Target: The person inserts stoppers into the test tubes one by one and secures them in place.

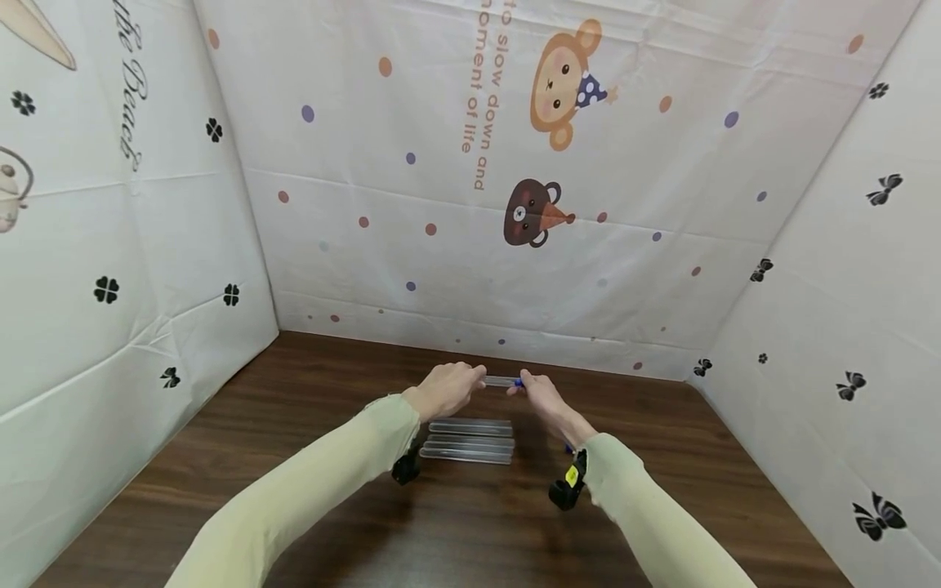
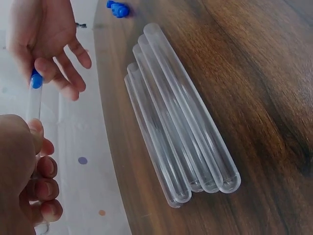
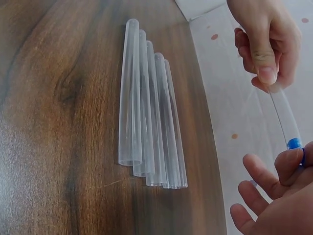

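My left hand [image 1: 450, 388] grips a clear test tube [image 3: 284, 115] above the far part of the table, fingers curled round its body. At the tube's right end sits a blue stopper [image 2: 36, 81], which my right hand [image 1: 546, 398] pinches between thumb and index finger. The other right fingers spread loosely away from it. In the right wrist view, the stopper [image 3: 294, 144] is at the tube's mouth; how deep it sits I cannot tell. Several more clear test tubes [image 1: 468, 449] lie side by side on the table, nearer than both hands, their mouths to the right.
Blue stoppers [image 2: 118, 9] lie on the dark wooden table [image 1: 456, 539], right of the tube row and partly hidden under my right wrist in the head view. White printed cloth [image 1: 441, 261] walls the table at the back and both sides.
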Motion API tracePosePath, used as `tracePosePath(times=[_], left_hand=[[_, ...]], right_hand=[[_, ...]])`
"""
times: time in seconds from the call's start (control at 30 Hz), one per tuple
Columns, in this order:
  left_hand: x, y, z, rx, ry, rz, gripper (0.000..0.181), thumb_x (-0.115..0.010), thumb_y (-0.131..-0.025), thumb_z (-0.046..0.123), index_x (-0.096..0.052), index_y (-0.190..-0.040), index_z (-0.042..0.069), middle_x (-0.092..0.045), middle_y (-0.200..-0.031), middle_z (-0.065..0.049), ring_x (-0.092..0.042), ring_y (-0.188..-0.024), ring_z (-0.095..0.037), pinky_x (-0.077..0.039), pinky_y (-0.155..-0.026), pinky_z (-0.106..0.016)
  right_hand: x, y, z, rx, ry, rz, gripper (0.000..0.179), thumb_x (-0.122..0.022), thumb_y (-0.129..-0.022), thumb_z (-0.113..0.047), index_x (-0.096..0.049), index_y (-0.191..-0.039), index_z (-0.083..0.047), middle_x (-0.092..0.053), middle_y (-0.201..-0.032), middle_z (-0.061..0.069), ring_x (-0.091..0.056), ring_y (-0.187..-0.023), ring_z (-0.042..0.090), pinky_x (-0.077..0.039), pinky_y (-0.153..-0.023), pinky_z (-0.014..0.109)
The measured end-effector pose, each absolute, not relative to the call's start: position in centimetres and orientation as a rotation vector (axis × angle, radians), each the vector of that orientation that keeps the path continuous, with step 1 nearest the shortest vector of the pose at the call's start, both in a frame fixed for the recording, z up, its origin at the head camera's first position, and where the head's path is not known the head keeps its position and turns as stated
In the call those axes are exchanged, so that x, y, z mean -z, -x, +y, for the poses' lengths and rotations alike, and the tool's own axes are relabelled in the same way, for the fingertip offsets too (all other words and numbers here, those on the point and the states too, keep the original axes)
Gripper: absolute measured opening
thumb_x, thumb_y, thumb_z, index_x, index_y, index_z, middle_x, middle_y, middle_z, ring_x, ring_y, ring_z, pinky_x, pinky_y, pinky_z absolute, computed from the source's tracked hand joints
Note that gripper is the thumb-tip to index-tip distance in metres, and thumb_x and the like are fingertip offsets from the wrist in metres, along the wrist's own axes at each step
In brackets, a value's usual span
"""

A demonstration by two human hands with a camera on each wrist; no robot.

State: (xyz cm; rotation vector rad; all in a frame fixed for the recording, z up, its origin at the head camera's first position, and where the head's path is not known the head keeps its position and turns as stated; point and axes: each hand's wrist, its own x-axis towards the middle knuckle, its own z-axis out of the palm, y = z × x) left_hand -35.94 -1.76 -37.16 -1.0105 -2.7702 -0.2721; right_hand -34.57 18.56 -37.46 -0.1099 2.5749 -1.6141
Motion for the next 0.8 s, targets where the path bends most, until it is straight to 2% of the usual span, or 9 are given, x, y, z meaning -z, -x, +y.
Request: tracePosePath(times=[0.17,0.23,0.33,0.4,0.47,0.53,0.6,0.7,0.8], left_hand=[[37.3,36.3,-2.2,0.282,1.065,-2.789,0.016,-0.053,-0.096,0.002,-0.055,-0.107,0.013,-0.070,-0.118,-0.004,-0.070,-0.096,-0.018,-0.047,-0.059,-0.020],[37.4,36.4,-2.5,0.288,1.106,-2.792,0.019,-0.053,-0.096,0.002,-0.053,-0.111,0.014,-0.070,-0.119,-0.005,-0.069,-0.101,-0.017,-0.048,-0.063,-0.020],[37.4,36.6,-3.0,0.308,1.150,-2.792,0.024,-0.052,-0.097,0.003,-0.049,-0.117,0.014,-0.069,-0.121,-0.006,-0.069,-0.102,-0.017,-0.046,-0.063,-0.021],[37.4,36.7,-3.3,0.330,1.151,-2.796,0.022,-0.051,-0.098,0.006,-0.047,-0.118,0.015,-0.068,-0.123,-0.005,-0.070,-0.098,-0.017,-0.042,-0.058,-0.020],[37.3,36.7,-3.7,0.360,1.140,-2.807,0.016,-0.048,-0.100,0.007,-0.045,-0.114,0.015,-0.067,-0.125,-0.005,-0.071,-0.087,-0.018,-0.034,-0.052,-0.021],[37.3,36.8,-4.1,0.371,1.119,-2.805,0.011,-0.046,-0.101,0.009,-0.042,-0.109,0.014,-0.067,-0.125,-0.005,-0.069,-0.072,-0.017,-0.029,-0.047,-0.021],[37.1,36.9,-4.6,0.362,1.096,-2.789,0.012,-0.047,-0.100,0.007,-0.039,-0.106,0.014,-0.068,-0.122,-0.006,-0.063,-0.059,-0.013,-0.027,-0.046,-0.020],[36.9,37.1,-5.3,0.331,1.068,-2.766,0.010,-0.046,-0.101,0.010,-0.037,-0.104,0.012,-0.073,-0.095,-0.006,-0.048,-0.048,-0.009,-0.027,-0.044,-0.020],[36.9,37.1,-5.8,0.338,1.045,-2.780,0.009,-0.045,-0.102,0.012,-0.037,-0.105,0.011,-0.059,-0.067,-0.003,-0.036,-0.045,-0.009,-0.027,-0.043,-0.022]], right_hand=[[37.5,34.6,18.6,1.570,0.138,2.586,0.048,-0.025,-0.108,-0.026,-0.057,-0.080,-0.002,-0.063,-0.110,0.022,-0.052,-0.121,0.037,-0.032,-0.109,0.055],[37.3,34.6,18.6,1.525,0.153,2.608,0.047,-0.026,-0.107,-0.027,-0.052,-0.073,-0.007,-0.063,-0.092,0.015,-0.056,-0.097,0.029,-0.040,-0.097,0.045],[36.8,34.5,18.8,1.419,0.197,2.697,0.053,-0.026,-0.108,-0.027,-0.059,-0.075,-0.003,-0.057,-0.077,0.004,-0.046,-0.077,0.019,-0.037,-0.078,0.035],[36.3,34.5,19.0,1.320,0.239,2.792,0.055,-0.025,-0.107,-0.028,-0.065,-0.083,0.002,-0.060,-0.080,0.007,-0.049,-0.078,0.021,-0.039,-0.077,0.038],[35.9,34.5,19.4,1.213,0.261,2.885,0.056,-0.024,-0.108,-0.029,-0.067,-0.093,0.003,-0.065,-0.093,0.014,-0.057,-0.093,0.027,-0.042,-0.090,0.049],[35.5,34.5,19.9,1.113,0.273,2.960,0.056,-0.022,-0.107,-0.031,-0.068,-0.099,0.001,-0.066,-0.110,0.018,-0.057,-0.109,0.034,-0.033,-0.100,0.063],[35.2,34.5,20.4,1.051,0.265,2.998,0.056,-0.022,-0.107,-0.031,-0.068,-0.102,0.000,-0.064,-0.117,0.020,-0.055,-0.114,0.037,-0.024,-0.103,0.070],[35.1,34.4,21.3,0.963,0.269,3.049,0.055,-0.023,-0.107,-0.031,-0.068,-0.101,-0.001,-0.065,-0.113,0.020,-0.057,-0.107,0.037,-0.026,-0.100,0.068],[35.4,34.3,22.2,0.893,0.262,3.082,0.053,-0.024,-0.107,-0.031,-0.068,-0.097,-0.003,-0.066,-0.108,0.019,-0.056,-0.104,0.037,-0.030,-0.095,0.064]])
